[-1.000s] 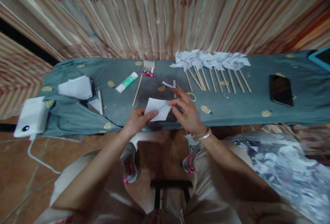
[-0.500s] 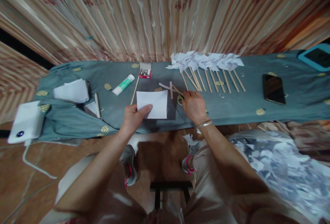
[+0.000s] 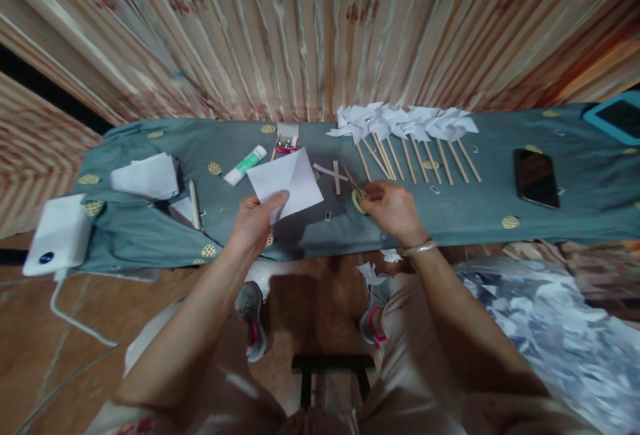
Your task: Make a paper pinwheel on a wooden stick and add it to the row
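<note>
While pinching a white paper square (image 3: 295, 178) in the left hand (image 3: 254, 219) above the cloth (image 3: 450, 211), grasping scissors (image 3: 354, 196) with the right hand (image 3: 394, 208). Apparently at tool pick-up; probably calls for settling the grip before meeting paper.

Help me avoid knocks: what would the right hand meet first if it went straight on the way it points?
Beyond the scissors it holds, the right hand would likely meet the crossed paper strips first, ahead and to its left; its height is unclear, so it might pass over them.
</note>
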Motion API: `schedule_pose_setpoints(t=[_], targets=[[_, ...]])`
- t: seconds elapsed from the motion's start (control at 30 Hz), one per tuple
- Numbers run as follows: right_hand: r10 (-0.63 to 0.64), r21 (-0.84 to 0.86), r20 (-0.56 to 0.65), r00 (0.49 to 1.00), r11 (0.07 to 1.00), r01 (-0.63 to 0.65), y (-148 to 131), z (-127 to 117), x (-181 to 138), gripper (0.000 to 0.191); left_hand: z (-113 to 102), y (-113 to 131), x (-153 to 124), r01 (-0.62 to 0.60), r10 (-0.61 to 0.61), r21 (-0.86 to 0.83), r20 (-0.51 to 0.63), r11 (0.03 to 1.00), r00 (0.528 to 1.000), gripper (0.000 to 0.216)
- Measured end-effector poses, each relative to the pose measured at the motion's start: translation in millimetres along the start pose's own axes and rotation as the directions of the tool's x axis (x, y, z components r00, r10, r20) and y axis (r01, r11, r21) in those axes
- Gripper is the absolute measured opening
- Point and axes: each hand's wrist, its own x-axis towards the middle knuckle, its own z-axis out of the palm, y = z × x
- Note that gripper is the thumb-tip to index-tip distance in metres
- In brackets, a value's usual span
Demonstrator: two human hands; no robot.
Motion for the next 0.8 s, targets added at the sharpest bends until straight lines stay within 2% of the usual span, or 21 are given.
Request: schedule_pose_setpoints(t=[0.03, 0.07, 0.13, 0.17, 0.23, 0.3, 0.43, 0.57, 0.7, 0.8], targets=[[0.047, 0.17, 0.021, 0.999, 0.984, -0.05, 2.9, 1.3, 0.5, 0.023, 1.4, 1.6, 0.1, -0.007, 0.007, -0.008, -0.006, 1.0, 1.0, 0.029], [0.093, 0.349, 0.068, 0.993, 0.931, -0.111, 5.5, 3.4, 0.9, 0.026, 3.1, 2.9, 0.1, -0.012, 0.012, -0.017, -0.011, 1.0, 1.0, 0.028], [0.14, 0.649, 0.211, 0.967, 0.72, -0.246, 8.7, 9.2, 1.0, 0.035, 7.3, 4.2, -0.2, -0.016, 0.016, -0.041, -0.005, 0.999, 1.0, 0.026], [0.13, 0.743, 0.285, 0.95, 0.596, -0.304, 8.9, 12.2, 0.5, 0.039, 9.5, 4.2, -0.1, -0.015, 0.015, -0.054, 0.006, 0.998, 1.0, 0.025], [0.062, 0.827, 0.401, 0.914, 0.403, -0.391, 6.8, 17.3, -1.8, 0.043, 13.3, 3.0, 1.0, -0.007, 0.01, -0.073, 0.032, 0.997, 0.999, 0.026], [-0.01, 0.835, 0.48, 0.877, 0.312, -0.453, 2.6, 21.0, -4.9, 0.043, 16.2, 1.3, 3.3, -0.009, 0.014, -0.08, 0.054, 0.997, 0.998, 0.029], [-0.079, 0.804, 0.568, 0.819, 0.266, -0.532, -4.9, 26.7, -10.3, 0.042, 20.2, 0.5, 9.4, -0.05, 0.054, -0.09, 0.047, 0.995, 0.997, 0.036], [-0.078, 0.787, 0.594, 0.801, 0.259, -0.559, -9.7, 31.8, -16.5, 0.046, 22.6, 2.9, 15.9, -0.079, 0.08, -0.08, 0.006, 0.994, 0.997, 0.04], [-0.139, 0.795, 0.582, 0.801, 0.301, -0.526, -16.1, 33.7, -28.9, 0.042, 23.0, 2.8, 24.1, -0.147, 0.146, -0.068, -0.012, 0.987, 0.989, 0.039], [-0.243, 0.81, 0.565, 0.788, 0.344, -0.475, -21.0, 35.5, -39.5, 0.051, 23.7, 0.8, 28.9, -0.203, 0.202, -0.041, -0.021, 0.978, 0.979, 0.037]])
